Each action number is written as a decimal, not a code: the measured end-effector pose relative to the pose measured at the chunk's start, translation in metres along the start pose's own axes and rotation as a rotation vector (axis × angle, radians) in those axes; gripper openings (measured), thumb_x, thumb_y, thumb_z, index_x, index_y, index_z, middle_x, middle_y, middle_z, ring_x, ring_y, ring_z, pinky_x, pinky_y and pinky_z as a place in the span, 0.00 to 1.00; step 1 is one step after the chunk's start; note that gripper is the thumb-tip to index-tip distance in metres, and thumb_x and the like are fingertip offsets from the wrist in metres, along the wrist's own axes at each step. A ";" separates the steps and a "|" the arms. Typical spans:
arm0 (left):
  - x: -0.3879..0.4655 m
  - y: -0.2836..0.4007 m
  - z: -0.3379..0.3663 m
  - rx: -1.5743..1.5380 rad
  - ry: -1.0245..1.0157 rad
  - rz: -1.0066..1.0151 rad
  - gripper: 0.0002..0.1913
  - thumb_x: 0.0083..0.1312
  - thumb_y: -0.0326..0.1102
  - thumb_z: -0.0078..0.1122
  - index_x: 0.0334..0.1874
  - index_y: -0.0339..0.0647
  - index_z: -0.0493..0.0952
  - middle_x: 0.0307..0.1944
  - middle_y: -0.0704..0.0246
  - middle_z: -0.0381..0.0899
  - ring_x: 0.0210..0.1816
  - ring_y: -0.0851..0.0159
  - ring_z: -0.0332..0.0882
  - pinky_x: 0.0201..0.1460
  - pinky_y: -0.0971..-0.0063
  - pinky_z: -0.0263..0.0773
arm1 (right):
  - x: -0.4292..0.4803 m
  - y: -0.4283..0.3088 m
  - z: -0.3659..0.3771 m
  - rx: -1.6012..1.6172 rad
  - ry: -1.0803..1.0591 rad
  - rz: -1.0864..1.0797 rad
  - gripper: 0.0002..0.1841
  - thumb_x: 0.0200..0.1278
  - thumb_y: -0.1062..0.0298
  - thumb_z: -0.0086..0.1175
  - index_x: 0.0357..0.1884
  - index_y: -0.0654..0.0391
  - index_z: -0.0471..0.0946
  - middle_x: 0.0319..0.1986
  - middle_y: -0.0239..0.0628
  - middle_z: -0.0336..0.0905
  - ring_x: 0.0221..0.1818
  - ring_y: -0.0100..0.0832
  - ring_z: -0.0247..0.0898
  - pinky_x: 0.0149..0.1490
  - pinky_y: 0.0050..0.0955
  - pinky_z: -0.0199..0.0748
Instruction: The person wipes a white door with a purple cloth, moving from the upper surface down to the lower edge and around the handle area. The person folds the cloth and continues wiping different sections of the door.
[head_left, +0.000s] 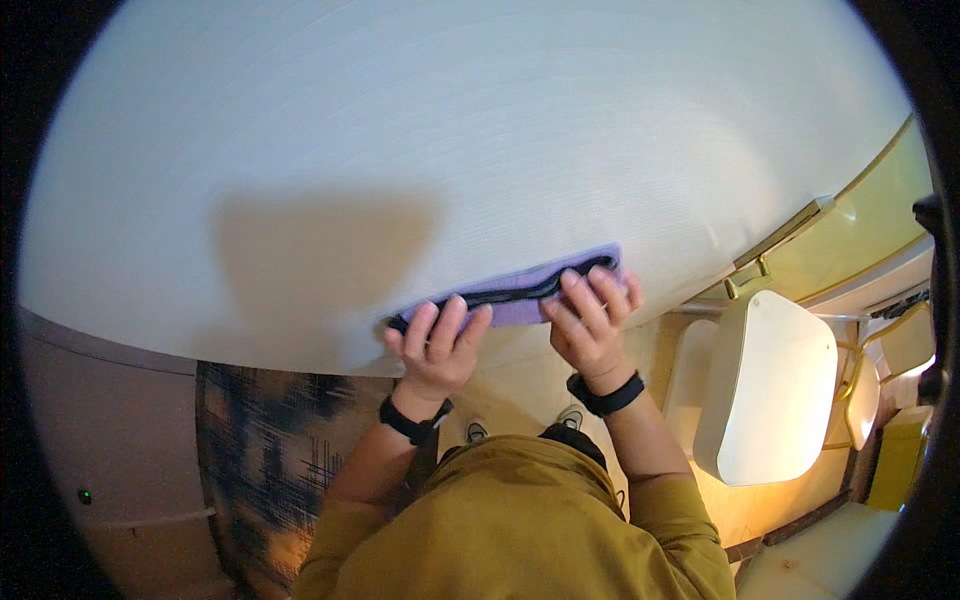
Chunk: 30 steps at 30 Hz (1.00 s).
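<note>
A folded purple cloth (517, 311) with a black edge or strap along it spans the gap between my hands at the near edge of a large white surface (525, 150). My left hand (442, 341) grips its left end, fingers curled over the black edge. Around its right end, higher in the view, my right hand (596, 322) closes with bent fingers. The cloth lies slightly tilted, its right end farther up in the view. Whether it rests on the white surface or is held just above it, I cannot tell.
A white-topped small table or seat (772, 390) stands at the right, beside chairs with yellowish frames (862, 397). A metal handle or bracket (750, 277) is near the white surface's right edge. Dark patterned carpet or fabric (277, 435) lies at the lower left.
</note>
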<state>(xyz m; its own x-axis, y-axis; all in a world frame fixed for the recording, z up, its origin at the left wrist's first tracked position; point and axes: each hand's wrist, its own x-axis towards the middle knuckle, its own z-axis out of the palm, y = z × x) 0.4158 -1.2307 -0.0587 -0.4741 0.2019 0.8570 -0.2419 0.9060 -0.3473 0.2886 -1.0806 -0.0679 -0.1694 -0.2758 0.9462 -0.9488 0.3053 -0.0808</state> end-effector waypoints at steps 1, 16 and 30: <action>-0.008 0.005 0.005 -0.006 -0.036 0.019 0.10 0.60 0.39 0.58 0.44 0.61 0.82 0.54 0.78 0.72 0.61 0.62 0.60 0.72 0.55 0.33 | -0.013 0.001 0.000 0.006 0.011 0.027 0.07 0.50 0.65 0.59 0.33 0.43 0.79 0.49 0.25 0.76 0.54 0.32 0.64 0.63 0.46 0.49; 0.098 0.045 0.022 -0.026 0.108 -0.047 0.07 0.59 0.37 0.61 0.39 0.60 0.82 0.52 0.74 0.73 0.60 0.59 0.62 0.72 0.55 0.35 | 0.050 0.070 -0.045 -0.036 0.120 0.081 0.08 0.56 0.70 0.53 0.37 0.47 0.77 0.51 0.31 0.76 0.57 0.38 0.65 0.67 0.46 0.45; 0.121 0.102 0.054 -0.059 0.085 -0.030 0.11 0.62 0.33 0.56 0.43 0.60 0.82 0.53 0.79 0.73 0.60 0.63 0.61 0.72 0.58 0.38 | 0.030 0.131 -0.069 -0.089 0.193 0.096 0.09 0.53 0.71 0.54 0.37 0.47 0.76 0.51 0.31 0.75 0.56 0.38 0.65 0.61 0.43 0.52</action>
<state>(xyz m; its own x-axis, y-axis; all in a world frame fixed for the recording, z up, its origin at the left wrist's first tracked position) 0.2881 -1.1338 -0.0112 -0.3932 0.2028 0.8968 -0.2033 0.9321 -0.2999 0.1780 -0.9863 -0.0286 -0.1949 -0.0645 0.9787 -0.9022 0.4031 -0.1531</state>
